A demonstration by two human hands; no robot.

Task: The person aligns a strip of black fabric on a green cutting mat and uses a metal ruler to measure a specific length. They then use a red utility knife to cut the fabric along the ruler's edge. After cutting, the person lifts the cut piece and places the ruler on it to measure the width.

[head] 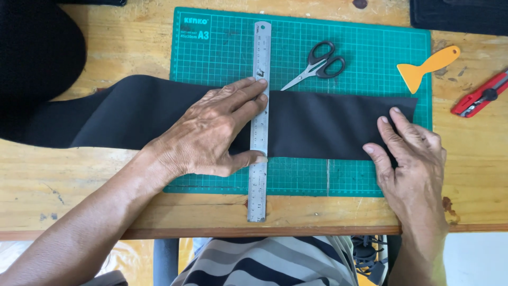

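On the wooden desk (79, 180), a green cutting mat (370, 58) carries a thin, limp black fabric strip (317, 124); the spread left hand (209, 135) presses the steel ruler (259, 122) across it, and right of the ruler the flat, open right hand (410, 159) pins the strip's end, the best hold.

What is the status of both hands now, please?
Left hand flat, pressing steel ruler across black fabric strip. Right hand flat on strip's right end. Scissors lie clear on the green cutting mat.

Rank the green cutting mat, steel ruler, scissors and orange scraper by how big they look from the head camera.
1. Green cutting mat
2. Steel ruler
3. Scissors and orange scraper: these look alike in size, so I won't rank them.
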